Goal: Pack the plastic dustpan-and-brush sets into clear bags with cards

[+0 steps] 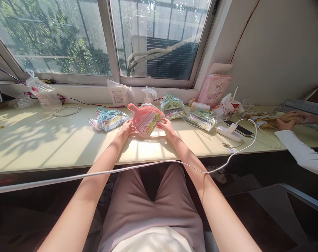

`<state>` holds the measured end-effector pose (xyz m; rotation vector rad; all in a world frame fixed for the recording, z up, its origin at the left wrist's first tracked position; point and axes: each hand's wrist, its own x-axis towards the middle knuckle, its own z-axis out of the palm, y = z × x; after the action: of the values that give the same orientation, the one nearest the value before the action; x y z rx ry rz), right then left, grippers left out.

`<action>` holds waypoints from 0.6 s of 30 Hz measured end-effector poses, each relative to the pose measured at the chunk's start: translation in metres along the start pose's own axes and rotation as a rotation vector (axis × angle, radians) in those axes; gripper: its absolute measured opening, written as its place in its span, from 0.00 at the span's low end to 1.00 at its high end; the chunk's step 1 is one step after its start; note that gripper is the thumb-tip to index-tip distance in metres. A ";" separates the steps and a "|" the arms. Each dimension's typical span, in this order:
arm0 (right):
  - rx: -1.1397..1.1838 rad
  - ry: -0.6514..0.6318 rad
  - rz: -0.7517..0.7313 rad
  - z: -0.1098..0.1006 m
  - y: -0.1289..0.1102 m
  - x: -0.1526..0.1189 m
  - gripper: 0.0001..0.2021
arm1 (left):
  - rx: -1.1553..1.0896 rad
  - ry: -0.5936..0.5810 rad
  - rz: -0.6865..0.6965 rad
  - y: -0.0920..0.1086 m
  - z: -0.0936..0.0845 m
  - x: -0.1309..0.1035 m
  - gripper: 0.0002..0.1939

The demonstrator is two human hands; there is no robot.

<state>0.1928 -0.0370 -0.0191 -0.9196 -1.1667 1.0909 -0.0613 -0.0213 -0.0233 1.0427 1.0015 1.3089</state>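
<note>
A pink mini dustpan and brush set [145,119] in clear plastic wrap is tilted up above the table, held between my two hands. My left hand [126,128] closes on its left lower edge, and my right hand [166,126] grips the right side. To the left lies a wrapped teal dustpan set [110,119], with some pink showing at its side. Behind and to the right are a wrapped green dustpan set [172,106] and another wrapped green one [201,120].
A white cable [159,162] hangs across in front of my forearms and runs to a power strip [228,133] beside a phone [239,128]. A pink box [215,89] stands by the window. At the right, another person's hands [286,120] handle brownish packaged items.
</note>
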 end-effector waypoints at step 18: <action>0.133 0.123 0.006 -0.019 -0.002 0.012 0.19 | -0.466 0.486 0.075 0.037 -0.028 0.000 0.26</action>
<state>0.2123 -0.0261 -0.0174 -0.8742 -0.9794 1.0874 -0.0976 -0.0209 0.0053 0.4156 0.9426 1.8004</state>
